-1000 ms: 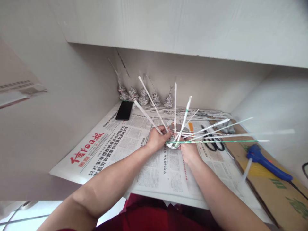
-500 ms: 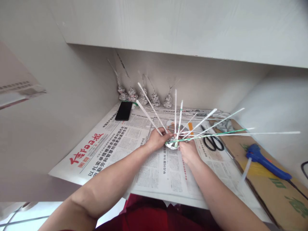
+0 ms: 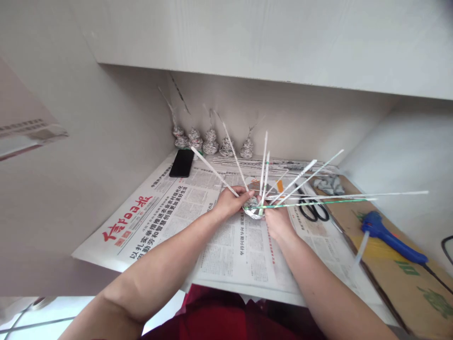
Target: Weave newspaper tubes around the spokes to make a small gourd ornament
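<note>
Between my hands sits a small woven paper base (image 3: pixel 254 211), with several rolled paper sticks (image 3: pixel 296 181) fanning up and out of it. My left hand (image 3: pixel 231 200) is closed on the base's left side, thumb over the rim near two white sticks. On the other side, my right hand (image 3: pixel 279 219) is closed at the base's right edge; its fingertips are partly hidden under the sticks. A green-striped paper stick (image 3: pixel 318 203) runs across the front of the base and off to the right above my right hand.
Several woven paper gourds (image 3: pixel 211 142) stand along the back wall. A black phone (image 3: pixel 181 163) lies on the newspaper (image 3: pixel 155 222). Right of my hands are black-handled scissors (image 3: pixel 313 210), a blue glue gun (image 3: pixel 392 237) on cardboard (image 3: pixel 385 283), and a bundle of paper sticks (image 3: pixel 226 164) behind.
The base and its sticks have turned slightly between my hands. The left sticks shift position, and the green-striped stick now lies lower and flatter to the right.
</note>
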The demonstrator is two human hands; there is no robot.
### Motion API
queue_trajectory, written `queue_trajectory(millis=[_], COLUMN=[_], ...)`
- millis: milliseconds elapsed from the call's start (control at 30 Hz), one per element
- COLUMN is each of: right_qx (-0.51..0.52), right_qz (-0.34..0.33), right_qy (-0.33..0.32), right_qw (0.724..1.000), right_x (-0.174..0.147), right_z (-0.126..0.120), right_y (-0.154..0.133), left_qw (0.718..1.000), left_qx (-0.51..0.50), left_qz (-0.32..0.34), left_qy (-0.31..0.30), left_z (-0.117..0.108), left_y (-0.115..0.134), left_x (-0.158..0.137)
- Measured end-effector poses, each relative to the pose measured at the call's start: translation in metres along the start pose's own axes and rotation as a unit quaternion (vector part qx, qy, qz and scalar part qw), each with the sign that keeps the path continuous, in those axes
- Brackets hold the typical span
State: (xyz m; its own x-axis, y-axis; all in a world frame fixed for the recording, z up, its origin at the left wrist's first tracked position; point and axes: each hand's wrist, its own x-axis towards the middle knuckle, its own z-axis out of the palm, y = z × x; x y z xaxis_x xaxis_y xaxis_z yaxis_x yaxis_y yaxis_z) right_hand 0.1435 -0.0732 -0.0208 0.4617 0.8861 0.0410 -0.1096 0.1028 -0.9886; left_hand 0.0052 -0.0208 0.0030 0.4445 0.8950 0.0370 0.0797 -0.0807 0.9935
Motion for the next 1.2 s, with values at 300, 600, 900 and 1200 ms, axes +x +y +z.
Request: queue_trajectory(millis=[300, 600, 900, 1200], right_qx=[-0.014, -0.026, -0.167, -0.126], right_qz=[0.024, -0.011, -0.074, -0.047], right_qy=[-0.002, -0.043, -0.045, -0.033], right_qw=[1.0, 0.999, 0.982, 0.99], right_x=[0.003, -0.002, -0.005, -0.005], right_z=[-0.004, -0.001, -0.002, -0.002], right_y=[0.0, -0.005, -0.006, -0.003], left_qw=[0.953, 0.961, 0.995, 0.986], left_qx=[-0.117, -0.066, 0.044, 0.157], left_qz=[-0.074, -0.117, -0.049, 0.056], left_qy=[-0.27, -0.241, -0.074, -0.003], left_z=[-0.048, -0.051, -0.018, -0.008], left_y=[0.014, 0.017, 0.001, 0.0], left_x=[0.004, 0.008, 0.005, 0.003])
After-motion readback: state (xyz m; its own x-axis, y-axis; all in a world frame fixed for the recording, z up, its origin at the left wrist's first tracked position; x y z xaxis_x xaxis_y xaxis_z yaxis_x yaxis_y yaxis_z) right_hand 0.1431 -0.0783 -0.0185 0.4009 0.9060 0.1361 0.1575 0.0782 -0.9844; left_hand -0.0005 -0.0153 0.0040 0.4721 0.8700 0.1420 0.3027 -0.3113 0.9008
